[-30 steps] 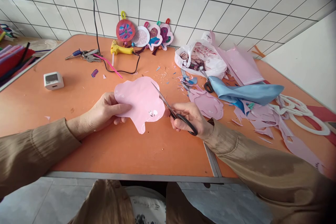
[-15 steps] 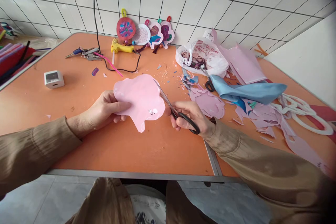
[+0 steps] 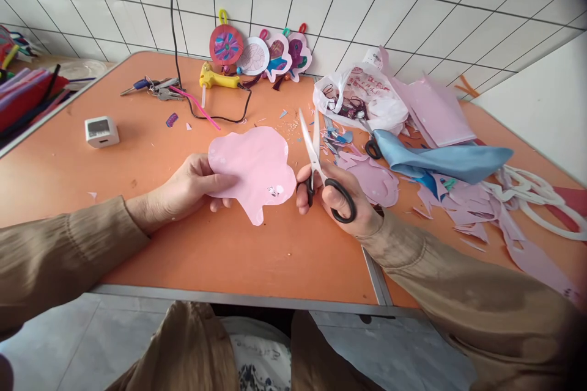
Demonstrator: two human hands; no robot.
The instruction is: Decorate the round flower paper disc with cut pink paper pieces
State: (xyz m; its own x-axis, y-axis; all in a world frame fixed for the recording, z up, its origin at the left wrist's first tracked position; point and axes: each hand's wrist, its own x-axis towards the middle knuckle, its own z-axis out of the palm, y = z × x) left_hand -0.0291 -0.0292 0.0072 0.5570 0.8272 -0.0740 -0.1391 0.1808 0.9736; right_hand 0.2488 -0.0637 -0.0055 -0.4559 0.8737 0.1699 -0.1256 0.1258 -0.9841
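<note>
My left hand (image 3: 197, 182) pinches the left edge of a pink paper cutout (image 3: 254, 165), thumb on top and fingers beneath. The cutout has a wavy, lobed outline, a short stem at the bottom and a small printed figure near its right side. My right hand (image 3: 337, 195) has its fingers in the black handles of a pair of scissors (image 3: 315, 156). The scissor blades are spread apart and point away from me, just right of the cutout and not touching it. Both hands are above the orange table (image 3: 275, 263).
Behind lie a yellow glue gun (image 3: 219, 77), keys (image 3: 162, 90) and several finished ornaments (image 3: 226, 44) against the tiled wall. A white adapter (image 3: 101, 132) sits left. On the right are paper scraps (image 3: 458, 201), a plastic bag (image 3: 380, 101), blue cloth (image 3: 440, 156) and another pink cutout (image 3: 373, 180).
The scissors have come away from the cutout's right edge, turned more upright, and their blades have opened. The left hand keeps its hold on the paper; the view has shifted slightly.
</note>
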